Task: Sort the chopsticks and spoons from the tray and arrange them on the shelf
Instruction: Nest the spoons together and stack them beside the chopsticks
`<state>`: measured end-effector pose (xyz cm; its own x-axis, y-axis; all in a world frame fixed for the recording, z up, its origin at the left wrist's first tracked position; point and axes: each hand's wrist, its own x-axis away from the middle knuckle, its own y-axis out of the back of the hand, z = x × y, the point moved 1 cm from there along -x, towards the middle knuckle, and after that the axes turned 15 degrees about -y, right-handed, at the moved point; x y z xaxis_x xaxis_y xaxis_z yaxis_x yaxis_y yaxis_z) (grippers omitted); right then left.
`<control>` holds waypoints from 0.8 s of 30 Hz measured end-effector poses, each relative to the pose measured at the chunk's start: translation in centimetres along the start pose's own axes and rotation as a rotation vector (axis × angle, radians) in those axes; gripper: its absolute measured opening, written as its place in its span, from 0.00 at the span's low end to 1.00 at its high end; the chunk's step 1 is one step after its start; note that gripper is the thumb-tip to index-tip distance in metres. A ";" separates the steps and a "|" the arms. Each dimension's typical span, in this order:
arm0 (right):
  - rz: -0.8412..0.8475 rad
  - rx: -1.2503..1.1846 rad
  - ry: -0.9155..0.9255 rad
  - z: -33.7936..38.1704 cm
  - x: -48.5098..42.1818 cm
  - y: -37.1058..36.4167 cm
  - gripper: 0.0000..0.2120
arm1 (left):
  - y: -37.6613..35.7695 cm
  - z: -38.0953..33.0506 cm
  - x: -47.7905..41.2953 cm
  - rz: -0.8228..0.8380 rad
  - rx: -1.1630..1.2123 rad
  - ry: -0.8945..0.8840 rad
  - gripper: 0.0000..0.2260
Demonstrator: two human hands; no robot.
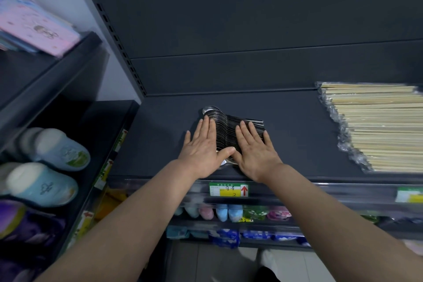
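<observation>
Pressing my left hand and right hand, fingers flat, against the spoons on the shelf, I judge sorting nearly done, chopsticks already at three o'clock.

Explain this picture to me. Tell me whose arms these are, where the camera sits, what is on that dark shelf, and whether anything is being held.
There is no machine here: these are a person's two bare arms. The single picture comes from a wide-angle camera worn on the person's head, looking forward and down, which is why the arms reach in from the bottom edge.

On the dark shelf lies a row of nested metal spoons. The left hand and the right hand lie flat with straight fingers against and over the spoons, one on each side. Nothing is gripped; they only touch or press the row.

To the right lie wrapped packs of pale chopsticks. A green and yellow label hangs on the shelf's front edge. Slippers fill the rack on the left.
</observation>
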<state>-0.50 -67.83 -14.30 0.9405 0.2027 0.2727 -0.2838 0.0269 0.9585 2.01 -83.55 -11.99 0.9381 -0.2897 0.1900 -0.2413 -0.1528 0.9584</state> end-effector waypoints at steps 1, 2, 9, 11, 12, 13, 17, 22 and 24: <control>0.001 0.003 0.001 0.0 0.0 0.0 0.32 | 0.0 0.0 0.1 0.004 -0.003 -0.001 0.42; 0.001 0.006 0.002 0.0 0.1 0.0 0.32 | 0.0 0.0 0.2 0.008 -0.006 -0.002 0.42; -0.001 0.024 0.006 0.0 0.6 0.1 0.31 | -0.3 -0.3 0.9 0.011 -0.003 -0.008 0.45; 0.003 0.036 0.009 0.0 0.8 0.2 0.31 | -0.3 -0.3 1.1 0.009 0.003 -0.008 0.45; 0.005 0.041 0.008 0.0 0.8 0.2 0.31 | -0.3 -0.4 1.2 0.008 0.002 -0.008 0.45; 0.007 0.044 0.007 0.0 0.9 0.2 0.31 | -0.4 -0.4 1.3 0.009 0.002 -0.009 0.45; 0.012 0.045 0.005 0.1 1.1 0.2 0.31 | -0.4 -0.4 1.5 0.010 0.012 -0.013 0.45; 0.012 0.012 -0.003 0.1 1.5 0.4 0.32 | -0.1 0.1 1.4 -0.111 0.152 -0.028 0.38; -0.011 -0.011 -0.003 0.1 1.2 0.8 0.31 | 0.5 0.9 0.7 -0.282 0.300 0.022 0.33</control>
<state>0.42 -67.63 -13.20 0.9442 0.1994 0.2622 -0.2752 0.0401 0.9605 2.28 -84.66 -11.53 0.9822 -0.1770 -0.0630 -0.0330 -0.4929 0.8694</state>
